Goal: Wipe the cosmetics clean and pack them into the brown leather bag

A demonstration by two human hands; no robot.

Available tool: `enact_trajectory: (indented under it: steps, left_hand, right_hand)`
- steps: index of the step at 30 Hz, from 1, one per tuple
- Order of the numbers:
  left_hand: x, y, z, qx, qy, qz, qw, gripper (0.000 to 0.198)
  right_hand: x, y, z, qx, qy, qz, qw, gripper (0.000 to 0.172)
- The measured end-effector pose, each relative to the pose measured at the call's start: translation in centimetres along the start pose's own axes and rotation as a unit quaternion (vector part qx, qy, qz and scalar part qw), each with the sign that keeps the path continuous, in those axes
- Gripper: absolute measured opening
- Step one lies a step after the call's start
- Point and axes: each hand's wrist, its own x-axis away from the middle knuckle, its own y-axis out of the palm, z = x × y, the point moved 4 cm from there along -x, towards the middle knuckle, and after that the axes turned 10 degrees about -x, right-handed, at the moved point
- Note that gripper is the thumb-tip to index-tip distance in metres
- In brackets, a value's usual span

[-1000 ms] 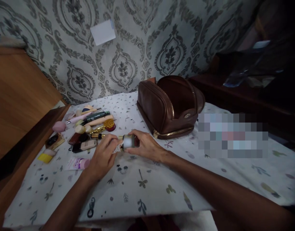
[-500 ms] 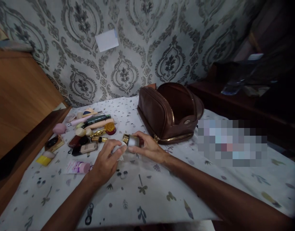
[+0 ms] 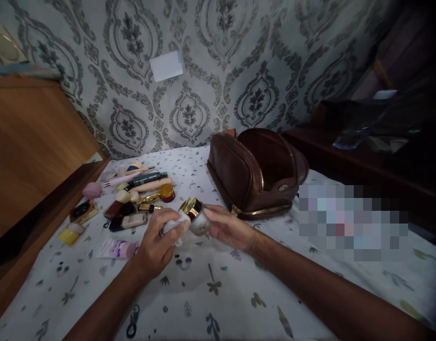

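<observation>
My right hand (image 3: 232, 229) grips a small frosted cream jar (image 3: 201, 224) with a shiny gold lid, its fingers around the far and right sides. The jar is tilted, its lid turned up and to the left. My left hand (image 3: 155, 247) pinches a crumpled white tissue (image 3: 178, 223) against the jar's left side, by the lid. Just left of the hands are a liquid foundation bottle (image 3: 134, 220), a gold-and-black tube (image 3: 149, 208) and a red jar with a gold lid (image 3: 166, 192).
An unzipped brown leather bag (image 3: 235, 175) stands behind my right hand. A pink-and-purple tube (image 3: 117, 248), yellow item (image 3: 70, 233), pink sponge (image 3: 92, 190) and several other cosmetics lie on the left. A wooden cabinet (image 3: 29, 123) borders the left; a pixelated patch covers the right.
The jar has been turned in my right hand, so its gold lid shows more. My left hand keeps the tissue against it. The whole view has shifted slightly.
</observation>
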Motion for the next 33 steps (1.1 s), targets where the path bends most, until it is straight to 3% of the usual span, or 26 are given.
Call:
enact_trajectory:
  steps: [4,9,18,28,33]
  left_hand:
    - [-0.1,-0.2,0.1,0.01,0.006,0.003,1.0,0.054]
    - [0.0,-0.1,0.1,0.028,0.007,0.002,1.0,0.051]
    - [0.6,0.5,-0.4,0.095,-0.053,0.008,0.994,0.04]
    - [0.5,0.8,-0.7,0.175,-0.103,0.01,0.979,0.022]
    - [0.7,1.0,-1.0,0.214,-0.15,-0.002,0.965,0.019]
  right_hand:
    - [0.3,0.1,0.3,-0.064,0.049,0.0,0.997,0.031]
    - [0.9,0.2,0.7,-0.055,0.087,0.007,0.995,0.039]
    - [1.3,0.0,0.5,-0.061,0.07,-0.024,0.995,0.051]
    - [1.6,0.7,0.0,-0.034,0.057,-0.117,0.991,0.053]
    - [1.4,0.5,-0.2,0.011,0.065,-0.109,0.992,0.055]
